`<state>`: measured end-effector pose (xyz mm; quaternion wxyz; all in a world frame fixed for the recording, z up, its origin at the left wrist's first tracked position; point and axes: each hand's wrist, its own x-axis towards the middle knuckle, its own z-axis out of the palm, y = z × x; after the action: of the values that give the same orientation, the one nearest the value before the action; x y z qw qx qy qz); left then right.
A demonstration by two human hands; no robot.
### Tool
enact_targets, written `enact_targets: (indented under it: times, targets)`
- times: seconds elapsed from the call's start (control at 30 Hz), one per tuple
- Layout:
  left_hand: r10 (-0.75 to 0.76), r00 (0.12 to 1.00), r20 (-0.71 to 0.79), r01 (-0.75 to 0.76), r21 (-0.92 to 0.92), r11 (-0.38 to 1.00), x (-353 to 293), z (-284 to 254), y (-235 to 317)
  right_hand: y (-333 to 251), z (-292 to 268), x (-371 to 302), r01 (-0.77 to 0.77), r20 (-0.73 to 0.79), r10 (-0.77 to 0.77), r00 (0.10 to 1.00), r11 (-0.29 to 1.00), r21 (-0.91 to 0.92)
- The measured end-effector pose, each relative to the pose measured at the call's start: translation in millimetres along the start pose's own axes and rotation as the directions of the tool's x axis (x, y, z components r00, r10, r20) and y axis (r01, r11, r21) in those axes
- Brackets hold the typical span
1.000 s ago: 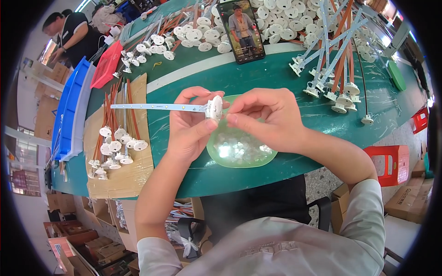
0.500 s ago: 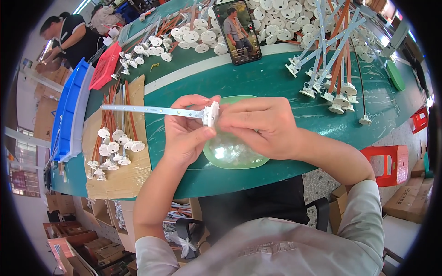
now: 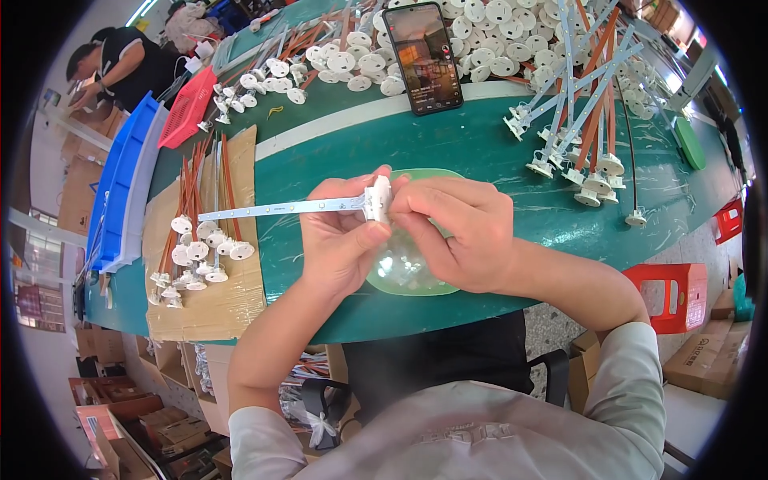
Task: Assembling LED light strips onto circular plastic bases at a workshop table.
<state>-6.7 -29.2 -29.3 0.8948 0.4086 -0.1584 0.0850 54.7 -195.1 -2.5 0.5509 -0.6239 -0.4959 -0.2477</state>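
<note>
A pale LED strip [image 3: 272, 210] with a white round base [image 3: 378, 200] is in my left hand [image 3: 340, 252]. Fingers and thumb close around the base, and the strip points out to the left. My right hand [image 3: 468, 228] pinches at the flat face of the base; whatever sits between those fingertips is too small or hidden to make out. Beneath both hands stands a light green bowl [image 3: 436, 172] of small, clear, shiny pieces, partly covered by them.
At left, similar strips with white bases [image 3: 196, 252] lie on a cardboard sheet [image 3: 220, 316], near a blue bin [image 3: 120, 192] and red basket [image 3: 188, 108]. A phone [image 3: 422, 60] leans before piled white discs [image 3: 496, 40]. More strips [image 3: 588, 128] lean together at right. Another person [image 3: 128, 68] works far left.
The strip now tilts slightly, its free end lower than before. The right fingertips have curled closer together at the base. The phone's picture has changed, and the whole view has shifted a little.
</note>
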Motion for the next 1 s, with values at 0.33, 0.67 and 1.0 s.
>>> enact_targets:
  times: [0.33,0.67,1.0]
  targets:
    - [-0.099,0.995,-0.019,0.100,0.103,0.990,8,9,15,2,-11,3,-0.196,0.122,0.179,0.976,0.970,0.142]
    - [-0.188,0.924,-0.334,0.375,0.685,0.624,11,-14,91,-14,-72,40,0.435,0.047,-0.441,0.896,0.854,-0.285]
    - [-0.006,0.963,-0.269,0.193,0.709,-0.678,-11,-59,140,33,-255,-38,-0.340,-0.323,0.503,0.802,-0.060,-0.938]
